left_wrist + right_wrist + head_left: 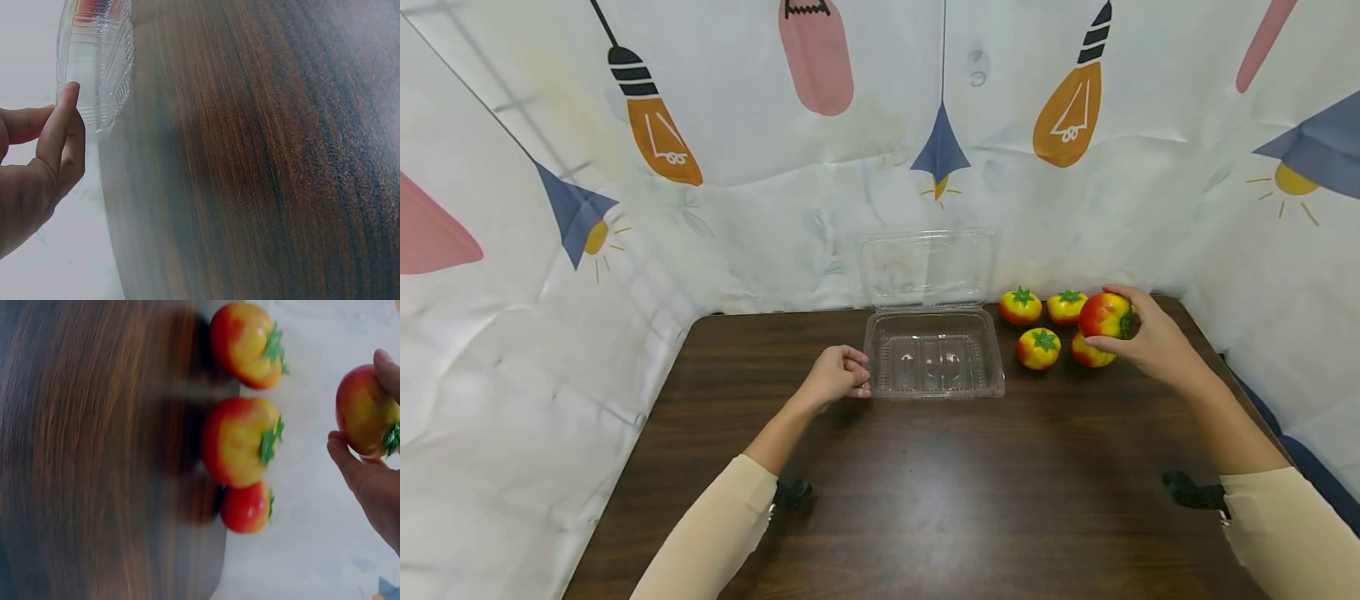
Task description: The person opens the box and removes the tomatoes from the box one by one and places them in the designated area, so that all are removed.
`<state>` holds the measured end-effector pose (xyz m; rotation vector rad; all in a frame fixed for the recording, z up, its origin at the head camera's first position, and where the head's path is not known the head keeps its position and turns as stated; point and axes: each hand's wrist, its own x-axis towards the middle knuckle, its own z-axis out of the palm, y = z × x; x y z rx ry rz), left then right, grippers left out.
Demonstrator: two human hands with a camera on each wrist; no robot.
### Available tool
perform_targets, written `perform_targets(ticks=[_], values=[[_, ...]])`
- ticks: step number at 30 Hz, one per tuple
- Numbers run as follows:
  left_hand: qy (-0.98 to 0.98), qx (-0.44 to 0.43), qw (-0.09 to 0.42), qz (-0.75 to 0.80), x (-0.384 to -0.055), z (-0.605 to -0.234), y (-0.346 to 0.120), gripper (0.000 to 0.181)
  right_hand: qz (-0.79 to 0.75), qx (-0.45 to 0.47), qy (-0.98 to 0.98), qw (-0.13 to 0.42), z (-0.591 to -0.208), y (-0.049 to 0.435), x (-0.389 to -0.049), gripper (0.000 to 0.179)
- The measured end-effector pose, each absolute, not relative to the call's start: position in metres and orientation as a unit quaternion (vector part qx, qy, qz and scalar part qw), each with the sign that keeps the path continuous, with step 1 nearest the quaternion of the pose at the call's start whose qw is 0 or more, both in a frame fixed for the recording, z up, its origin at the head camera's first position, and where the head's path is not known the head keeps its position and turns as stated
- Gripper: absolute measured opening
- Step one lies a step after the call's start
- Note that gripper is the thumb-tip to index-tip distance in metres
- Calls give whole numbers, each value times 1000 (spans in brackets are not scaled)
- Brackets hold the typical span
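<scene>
My right hand [1150,337] grips a red-and-yellow tomato [1102,315] with a green leafy top, thumb and fingers on opposite sides of it. It is held up over the right end of a group of similar tomatoes [1038,349] on the table. In the right wrist view the held tomato [365,412] shows at the right edge, apart from the others. A clear plastic container [880,395] stands left of the group, its lid [928,271] raised against the backdrop. My left hand [837,374] pinches the container's left edge; the left wrist view shows fingertips at its rim [112,122].
The dark wooden table [917,492] ends at the back against a white cloth [760,233] printed with lamps and bulbs. This cloth also rises along the left and right sides. Dark straps with small devices [1195,492] sit at both wrists.
</scene>
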<state>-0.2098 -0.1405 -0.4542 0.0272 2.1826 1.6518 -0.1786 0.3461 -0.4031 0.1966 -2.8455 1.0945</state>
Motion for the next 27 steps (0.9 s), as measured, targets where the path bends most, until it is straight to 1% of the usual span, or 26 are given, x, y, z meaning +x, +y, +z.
perform_targets(ticks=[8,16,20,27], values=[[779,16,200,594,-212,-455,-140,35,351,60,-933,52,-411,374,-181,90],[779,18,202,594,-212,-455,-141,35,388,53,-918,55,-425,392,-183,90],[779,16,201,593,-210,-454,-141,35,387,37,-920,44,-431,401,-184,90],[779,23,200,593,-209,-453,-141,35,366,8,-930,15,-437,414,-184,96]])
